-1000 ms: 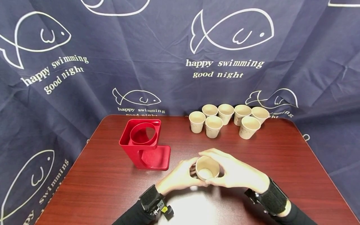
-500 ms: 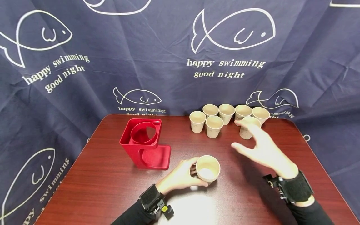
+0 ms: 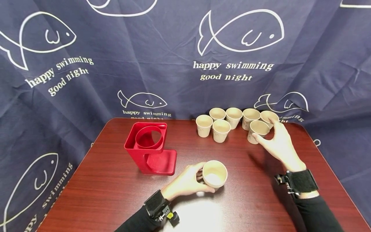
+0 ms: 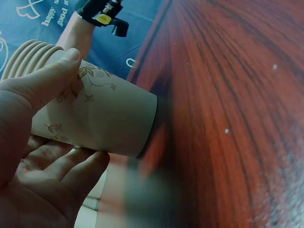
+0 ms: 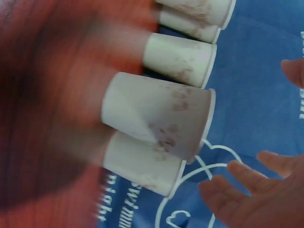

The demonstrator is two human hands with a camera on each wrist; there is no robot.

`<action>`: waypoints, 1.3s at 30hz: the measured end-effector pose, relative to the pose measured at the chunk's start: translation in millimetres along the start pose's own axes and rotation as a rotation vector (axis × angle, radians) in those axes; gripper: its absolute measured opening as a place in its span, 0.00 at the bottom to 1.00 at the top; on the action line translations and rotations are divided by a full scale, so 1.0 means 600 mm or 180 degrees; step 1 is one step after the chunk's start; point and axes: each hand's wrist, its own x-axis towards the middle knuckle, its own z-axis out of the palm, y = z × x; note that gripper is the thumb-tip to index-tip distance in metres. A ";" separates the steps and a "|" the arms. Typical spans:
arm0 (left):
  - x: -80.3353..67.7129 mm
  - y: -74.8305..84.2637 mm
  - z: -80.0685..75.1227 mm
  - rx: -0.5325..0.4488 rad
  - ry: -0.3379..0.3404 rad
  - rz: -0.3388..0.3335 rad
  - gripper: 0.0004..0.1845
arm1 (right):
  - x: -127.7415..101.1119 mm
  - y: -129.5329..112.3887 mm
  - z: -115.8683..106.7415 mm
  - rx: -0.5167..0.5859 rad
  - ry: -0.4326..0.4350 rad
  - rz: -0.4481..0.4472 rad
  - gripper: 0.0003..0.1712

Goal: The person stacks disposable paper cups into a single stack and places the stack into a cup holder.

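Observation:
My left hand (image 3: pixel 200 178) grips a stack of nested paper cups (image 3: pixel 214 173) standing on the table near its front middle. In the left wrist view the thumb and fingers of the left hand (image 4: pixel 66 126) curl round the floral-printed stack of cups (image 4: pixel 114 123), with several rims showing at its top. My right hand (image 3: pixel 271 133) reaches to the back right, its thumb and fingers spread on either side of a single paper cup (image 3: pixel 257 131). In the right wrist view the right hand (image 5: pixel 273 137) is spread and stays apart from that cup (image 5: pixel 161 116).
A red cup holder (image 3: pixel 149 148) with a round opening stands left of centre on the dark wood table (image 3: pixel 110 196). Several more paper cups (image 3: pixel 221 120) stand upright along the back edge. A navy fish-print cloth (image 3: pixel 174 64) hangs behind.
My right hand left the stack of cups, swung to the back right and now brackets a single cup. The left hand kept its hold on the stack.

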 end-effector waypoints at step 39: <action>0.001 0.001 0.000 -0.0028 -0.0007 -0.0064 0.39 | 0.009 0.052 0.038 -0.0018 -0.0166 0.0574 0.46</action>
